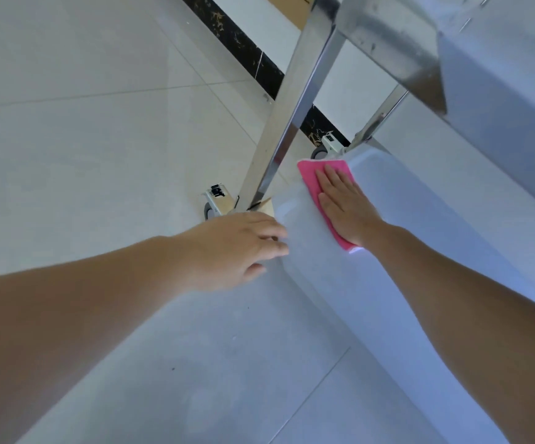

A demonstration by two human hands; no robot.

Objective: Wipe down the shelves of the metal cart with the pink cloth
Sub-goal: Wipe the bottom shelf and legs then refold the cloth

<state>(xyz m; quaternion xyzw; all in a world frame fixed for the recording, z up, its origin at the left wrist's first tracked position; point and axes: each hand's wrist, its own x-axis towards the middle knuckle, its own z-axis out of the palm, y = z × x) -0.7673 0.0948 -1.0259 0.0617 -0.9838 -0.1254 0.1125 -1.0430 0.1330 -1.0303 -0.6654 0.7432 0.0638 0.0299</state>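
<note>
The pink cloth (311, 178) lies flat on the bottom shelf (426, 238) of the metal cart, near its left end. My right hand (344, 205) presses down on the cloth with straight fingers and covers most of it. My left hand (237, 248) rests at the near left corner of that shelf, fingers on its rim and thumb below; how firmly it grips is unclear. A higher shelf (500, 68) of the cart overhangs at the upper right.
A shiny upright post (295, 100) rises from the shelf's near left corner. Two caster wheels (215, 206) (325, 147) sit on the pale tiled floor (83, 139). A black marbled skirting strip (247, 46) runs along the white wall behind.
</note>
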